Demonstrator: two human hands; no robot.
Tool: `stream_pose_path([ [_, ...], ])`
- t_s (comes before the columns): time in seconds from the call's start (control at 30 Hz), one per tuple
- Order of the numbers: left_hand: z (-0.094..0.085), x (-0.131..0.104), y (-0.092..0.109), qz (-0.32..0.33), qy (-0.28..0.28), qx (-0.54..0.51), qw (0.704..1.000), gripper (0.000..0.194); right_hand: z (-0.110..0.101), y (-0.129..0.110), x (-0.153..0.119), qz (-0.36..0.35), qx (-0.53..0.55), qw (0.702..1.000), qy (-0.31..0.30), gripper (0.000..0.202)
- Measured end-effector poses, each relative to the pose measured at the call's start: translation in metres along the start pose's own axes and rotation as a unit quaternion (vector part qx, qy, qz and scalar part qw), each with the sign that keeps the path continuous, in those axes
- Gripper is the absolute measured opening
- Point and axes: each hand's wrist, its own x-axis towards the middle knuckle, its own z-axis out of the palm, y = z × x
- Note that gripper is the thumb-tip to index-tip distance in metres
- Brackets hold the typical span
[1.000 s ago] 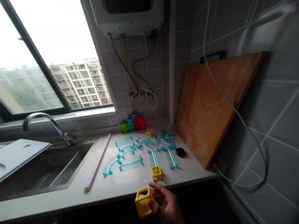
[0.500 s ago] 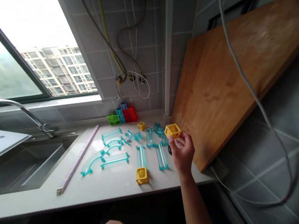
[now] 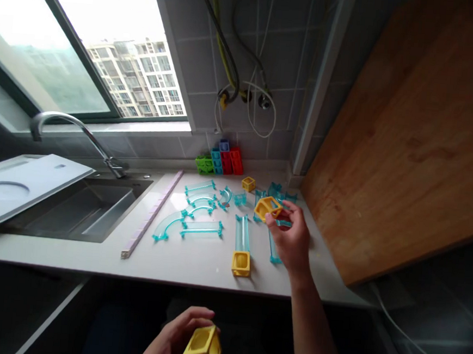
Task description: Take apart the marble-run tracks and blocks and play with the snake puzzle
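Note:
My right hand (image 3: 293, 233) pinches a yellow hollow cube block (image 3: 268, 208) above the right part of the counter, over several clear teal track pieces. In my left hand (image 3: 175, 336), low in front of the counter edge, is another yellow cube block (image 3: 203, 348), gripped between thumb and fingers. A third yellow cube (image 3: 241, 263) sits on the counter at the near end of a straight teal track piece (image 3: 242, 233). Farther back stands one more yellow cube (image 3: 248, 184). The right hand partly hides a straight teal piece (image 3: 274, 248).
Curved teal track pieces (image 3: 169, 223) lie mid-counter, left of the straight ones. Stacked coloured blocks (image 3: 226, 161) stand against the wall. A pale lilac strip (image 3: 151, 214) lies beside the sink (image 3: 114, 216), left of which is a white board (image 3: 27, 182). A large wooden board (image 3: 411, 147) leans at right.
The view has swung left and down. My left hand has risen into view with its yellow cube. The cube in my right hand is tilted differently.

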Motion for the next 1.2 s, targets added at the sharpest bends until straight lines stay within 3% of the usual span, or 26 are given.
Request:
stream_pose_path([
  [0.13, -0.010, 0.000, 0.008, 0.051, 0.071, -0.033, 0.996, 0.052, -0.018, -0.018, -0.006, 0.036, 0.114, 0.993, -0.003, 0.059],
  [0.23, -0.015, 0.001, 0.020, 0.090, 0.126, -0.081, 0.985, 0.061, -0.019, -0.025, -0.015, 0.073, 0.155, 0.984, -0.053, 0.044],
  [0.47, -0.018, 0.006, 0.052, 0.125, 0.119, -0.173, 0.970, 0.064, 0.007, -0.039, -0.045, 0.172, 0.273, 0.930, -0.176, 0.037],
  [0.57, -0.024, 0.006, 0.053, 0.112, 0.185, -0.124, 0.968, 0.065, 0.018, -0.043, -0.055, 0.192, 0.296, 0.913, -0.204, 0.037],
  [0.7, -0.039, 0.009, 0.047, 0.123, 0.264, -0.040, 0.956, 0.063, 0.028, -0.040, -0.063, 0.199, 0.296, 0.914, -0.192, 0.038],
  [0.8, -0.051, 0.016, 0.047, 0.164, 0.256, 0.041, 0.952, 0.062, 0.032, -0.036, -0.066, 0.189, 0.273, 0.928, -0.170, 0.038],
  [0.93, -0.063, 0.033, 0.053, 0.216, 0.231, 0.215, 0.924, 0.054, 0.033, -0.031, -0.065, 0.167, 0.271, 0.939, -0.128, 0.035],
  [1.2, -0.063, 0.071, 0.082, 0.232, 0.169, 0.304, 0.908, 0.040, 0.032, -0.028, -0.062, 0.149, 0.257, 0.949, -0.105, 0.031],
])
